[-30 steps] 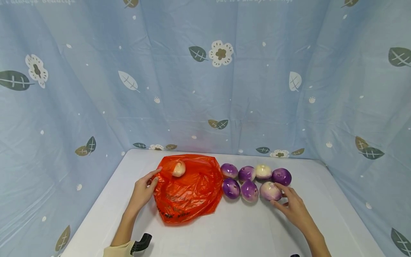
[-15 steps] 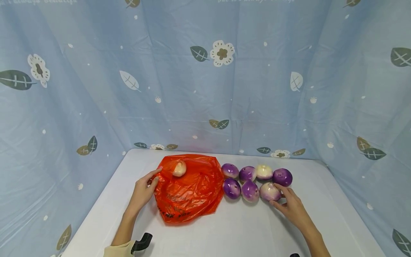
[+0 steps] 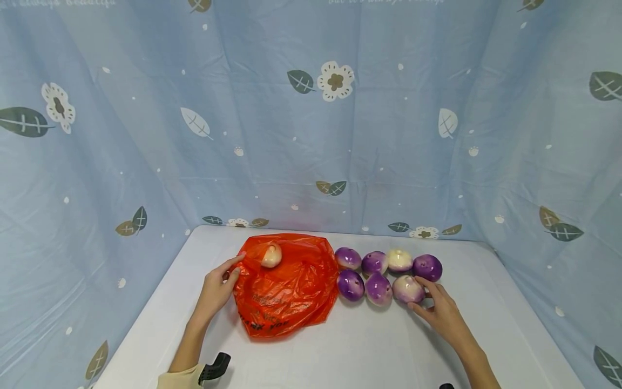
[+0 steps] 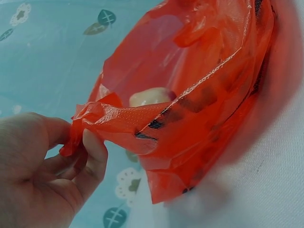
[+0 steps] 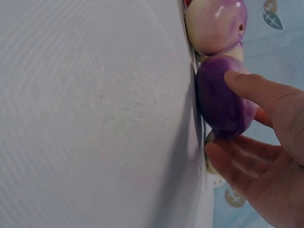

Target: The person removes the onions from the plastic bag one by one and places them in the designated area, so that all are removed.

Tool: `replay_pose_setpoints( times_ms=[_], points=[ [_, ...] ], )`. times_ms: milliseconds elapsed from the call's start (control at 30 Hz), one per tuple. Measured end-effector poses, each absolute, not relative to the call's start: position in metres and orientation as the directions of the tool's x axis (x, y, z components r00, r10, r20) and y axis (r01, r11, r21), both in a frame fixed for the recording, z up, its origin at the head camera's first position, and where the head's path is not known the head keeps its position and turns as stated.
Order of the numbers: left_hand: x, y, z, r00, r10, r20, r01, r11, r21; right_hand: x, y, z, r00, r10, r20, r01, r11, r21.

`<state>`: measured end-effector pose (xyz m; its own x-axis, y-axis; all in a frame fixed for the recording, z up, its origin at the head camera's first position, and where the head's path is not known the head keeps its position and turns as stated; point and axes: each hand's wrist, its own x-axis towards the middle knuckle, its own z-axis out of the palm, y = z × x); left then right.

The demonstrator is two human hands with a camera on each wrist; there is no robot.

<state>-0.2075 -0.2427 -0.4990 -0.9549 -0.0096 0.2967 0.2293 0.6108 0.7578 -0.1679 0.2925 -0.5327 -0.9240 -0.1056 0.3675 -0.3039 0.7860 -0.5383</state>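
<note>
My left hand pinches the left edge of a red plastic bag between thumb and fingers. In the left wrist view the edge of the bag is lifted and its mouth gapes. One pale turnip lies inside the mouth. At the right, my right hand holds a glossy purple-and-white turnip at the end of the front row. The right wrist view shows the purple side of this turnip, with the thumb on one side and the fingers curled around the other, close over the table.
Several more turnips stand in two rows between the bag and the right hand, among them a dark purple one beside the bag and another at the back right. The white table ends at a blue patterned curtain.
Almost nothing differs. Both hands keep their places on the bag edge and the turnip; the held turnip has turned very slightly, and the view has shifted a little.
</note>
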Motion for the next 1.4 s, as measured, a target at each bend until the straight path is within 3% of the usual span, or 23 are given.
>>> replay_pose_setpoints(
  times_ms=[600, 967, 1400],
  points=[
    [-0.207, -0.245, -0.499, -0.952, -0.009, 0.307, 0.238, 0.611, 0.755, -0.17, 0.29, -0.505, -0.891, -0.143, 0.43, -0.337, 0.844, -0.418],
    [-0.206, -0.244, -0.498, -0.955, -0.016, 0.295, 0.224, 0.614, 0.757, -0.183, 0.265, -0.483, -0.883, -0.168, 0.438, -0.373, 0.819, -0.437],
    [-0.206, -0.244, -0.498, -0.956, -0.016, 0.291, 0.219, 0.619, 0.755, -0.199, 0.204, -0.461, -0.908, -0.228, 0.352, -0.385, 0.786, -0.483]
  ],
)
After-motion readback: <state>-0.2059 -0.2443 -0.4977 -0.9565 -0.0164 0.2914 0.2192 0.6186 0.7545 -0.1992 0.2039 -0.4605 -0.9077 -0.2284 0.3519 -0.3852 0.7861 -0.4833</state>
